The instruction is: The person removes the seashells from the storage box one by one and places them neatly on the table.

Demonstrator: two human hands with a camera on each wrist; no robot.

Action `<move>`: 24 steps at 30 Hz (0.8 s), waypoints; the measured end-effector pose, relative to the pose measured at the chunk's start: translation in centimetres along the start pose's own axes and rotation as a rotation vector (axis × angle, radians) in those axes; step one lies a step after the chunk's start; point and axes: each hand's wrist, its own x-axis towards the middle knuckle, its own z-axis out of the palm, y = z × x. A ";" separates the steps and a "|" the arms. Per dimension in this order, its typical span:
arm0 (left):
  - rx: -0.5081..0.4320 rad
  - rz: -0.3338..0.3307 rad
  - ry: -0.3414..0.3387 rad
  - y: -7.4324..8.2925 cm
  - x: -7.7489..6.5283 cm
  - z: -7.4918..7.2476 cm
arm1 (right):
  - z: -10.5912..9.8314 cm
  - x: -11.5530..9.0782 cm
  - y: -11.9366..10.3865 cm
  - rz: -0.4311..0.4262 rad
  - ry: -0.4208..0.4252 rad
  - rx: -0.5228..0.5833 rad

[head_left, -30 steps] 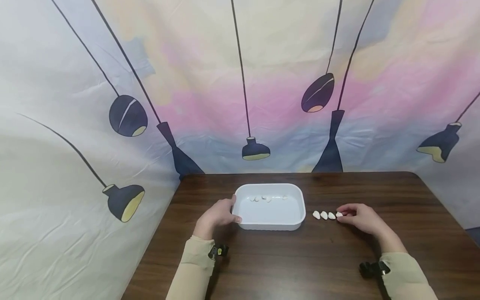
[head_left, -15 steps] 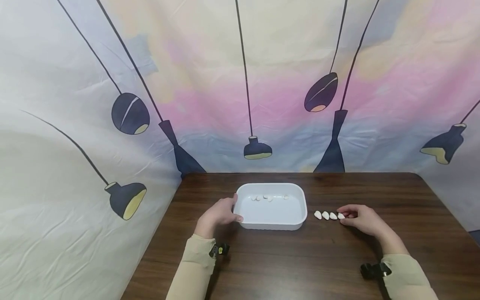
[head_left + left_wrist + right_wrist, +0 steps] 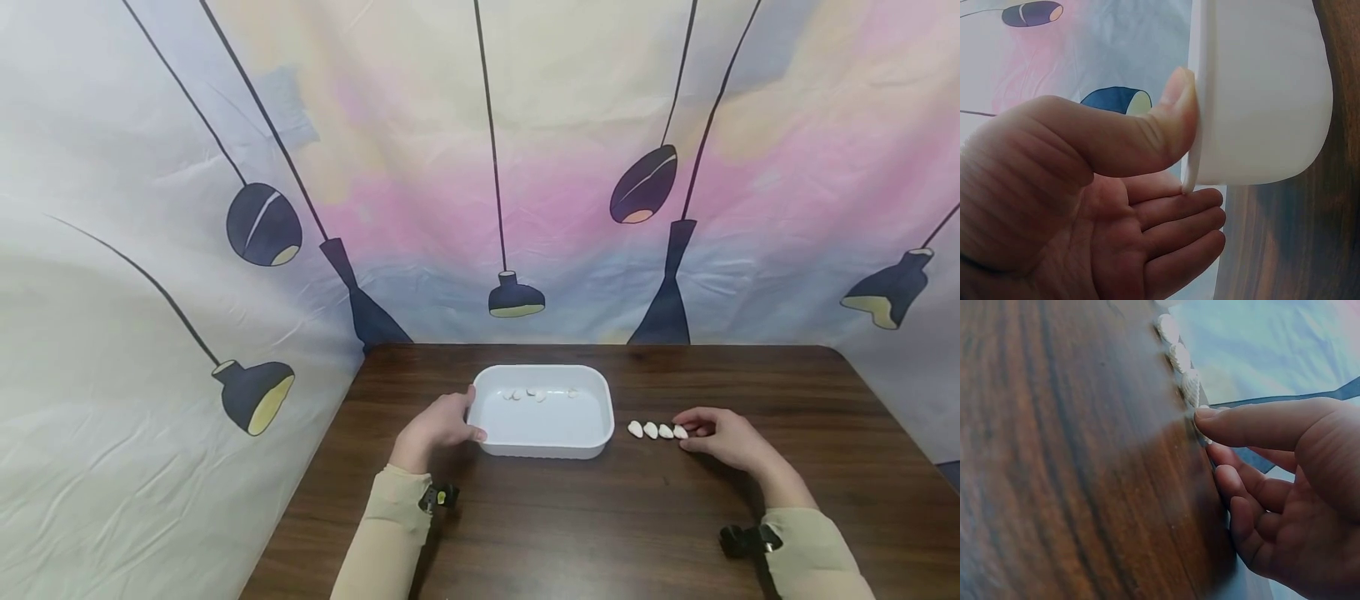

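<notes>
A white rectangular tray (image 3: 543,451) stands on the table, with several small pale shells (image 3: 541,397) scattered on its floor. My left hand (image 3: 438,425) holds the tray's left end. In the left wrist view the thumb (image 3: 1175,119) presses on the rim while the other fingers extend past its lower corner. Right of the tray runs a row of small white ribbed seashells (image 3: 651,431). My right hand (image 3: 723,437) pinches the seashell (image 3: 680,432) at the row's right end between thumb and forefinger; in the right wrist view the thumb mostly hides it.
Both hands work over a dark brown wooden table (image 3: 585,525). Behind it hangs a cloth backdrop (image 3: 420,208) printed with dark lamps. A black wrist camera (image 3: 438,498) sits on the left sleeve, another wrist camera (image 3: 742,542) on the right.
Over the last second the head view shifts slightly. The fingers at the right-end seashell make only a tiny adjustment; the tray, the row and the left hand keep their places.
</notes>
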 end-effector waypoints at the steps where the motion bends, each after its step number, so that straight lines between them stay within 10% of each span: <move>1: 0.002 -0.002 0.001 0.0 -0.1 0.0 | 0.0 0.0 0.0 -0.002 -0.005 0.005; 13: -0.007 0.006 0.006 0.3 -0.3 -0.2 | -1.1 -0.1 -0.6 -0.025 0.009 0.002; 24: 0.011 0.003 -0.006 0.1 0.0 -0.3 | 1.3 2.6 -7.4 -0.193 0.053 0.084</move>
